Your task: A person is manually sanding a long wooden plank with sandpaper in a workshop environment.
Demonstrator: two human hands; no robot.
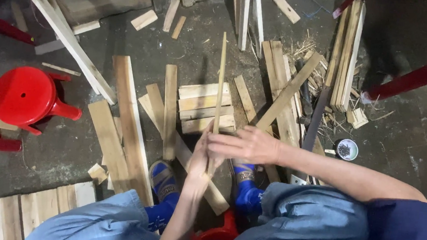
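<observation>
wooden slat (220, 85), thin and long, stands nearly upright between the knees, its lower end hidden inside the hands. left hand (199, 165) is wrapped around the slat low down; right hand (246, 145) lies across it just above, fingers stretched flat, so whether it truly grips is hard to tell. behind it a small stack of short boards (205, 108) lies on the floor (413, 134). red stool (25, 97) stands well apart at left; a small bowl (346, 149) holds dark bits too small to make out.
</observation>
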